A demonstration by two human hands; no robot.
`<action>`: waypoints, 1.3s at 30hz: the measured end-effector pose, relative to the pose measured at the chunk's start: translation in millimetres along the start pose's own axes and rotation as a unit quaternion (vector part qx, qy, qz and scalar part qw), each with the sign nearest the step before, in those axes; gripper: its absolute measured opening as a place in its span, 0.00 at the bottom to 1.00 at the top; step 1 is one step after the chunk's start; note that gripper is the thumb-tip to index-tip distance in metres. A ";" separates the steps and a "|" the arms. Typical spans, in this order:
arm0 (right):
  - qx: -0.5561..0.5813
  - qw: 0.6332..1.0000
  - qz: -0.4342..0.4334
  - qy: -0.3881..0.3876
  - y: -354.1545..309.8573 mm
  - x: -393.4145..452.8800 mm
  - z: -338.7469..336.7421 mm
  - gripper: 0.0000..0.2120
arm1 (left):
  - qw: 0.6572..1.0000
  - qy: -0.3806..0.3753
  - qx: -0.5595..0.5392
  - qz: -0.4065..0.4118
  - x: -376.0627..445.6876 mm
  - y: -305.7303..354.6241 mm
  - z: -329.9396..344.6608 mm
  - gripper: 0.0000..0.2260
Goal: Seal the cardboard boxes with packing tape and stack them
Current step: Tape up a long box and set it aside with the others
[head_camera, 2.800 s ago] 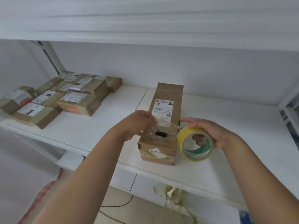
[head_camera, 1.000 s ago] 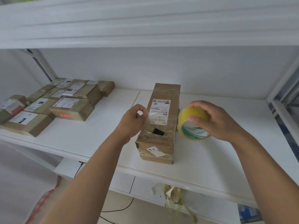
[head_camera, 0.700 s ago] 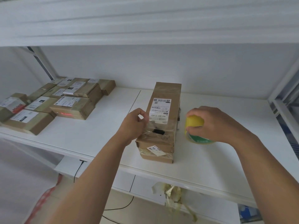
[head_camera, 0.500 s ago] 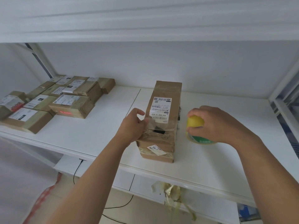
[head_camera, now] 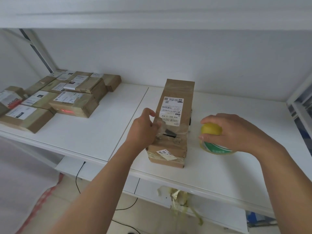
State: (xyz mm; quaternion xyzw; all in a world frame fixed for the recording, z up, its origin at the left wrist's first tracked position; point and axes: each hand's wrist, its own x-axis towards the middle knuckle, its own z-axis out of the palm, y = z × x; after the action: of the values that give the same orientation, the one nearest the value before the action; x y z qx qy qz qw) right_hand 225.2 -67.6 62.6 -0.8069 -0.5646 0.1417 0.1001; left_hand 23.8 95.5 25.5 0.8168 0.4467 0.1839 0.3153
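A long brown cardboard box [head_camera: 175,92] with a white shipping label lies on the white shelf [head_camera: 84,132], its near end toward me. A strip of clear tape crosses its top over a dark gap near that end. My left hand [head_camera: 143,129] presses the tape against the box's left top edge, fingers curled at the strip. My right hand [head_camera: 226,130] grips the yellow tape roll [head_camera: 211,129], which rests on the shelf just right of the box.
A group of several sealed labelled boxes [head_camera: 67,98] sits at the shelf's far left. Crumpled tape scraps [head_camera: 179,200] hang under the shelf's front edge. A cable [head_camera: 79,179] runs down below. A white upright [head_camera: 297,97] bounds the right side.
My right hand carried the tape roll from beside the box's near end down onto the shelf. My left hand slid down along the box's left edge, pressing the tape.
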 end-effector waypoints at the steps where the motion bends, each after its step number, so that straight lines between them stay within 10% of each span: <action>1: 0.000 1.000 0.000 0.003 0.1 -0.3 -1.2 0.25 | 1.000 0.001 0.011 0.004 0.2 0.4 1.6 0.08; 22: -0.052 0.998 -0.009 0.015 -16.9 0.2 -15.0 0.24 | 0.965 0.031 0.236 0.111 -6.3 -2.0 22.4 0.13; 39: -0.060 0.998 -0.012 0.012 -18.6 -1.3 -12.6 0.24 | 0.972 0.023 0.215 0.094 6.3 -21.4 37.3 0.14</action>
State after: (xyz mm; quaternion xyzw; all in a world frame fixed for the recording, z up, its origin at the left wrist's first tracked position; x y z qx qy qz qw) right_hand 212.6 -62.5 80.6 -0.8063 -0.5804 0.0970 0.0597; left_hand 35.7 96.4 -16.3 0.8995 0.4038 0.1309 0.1035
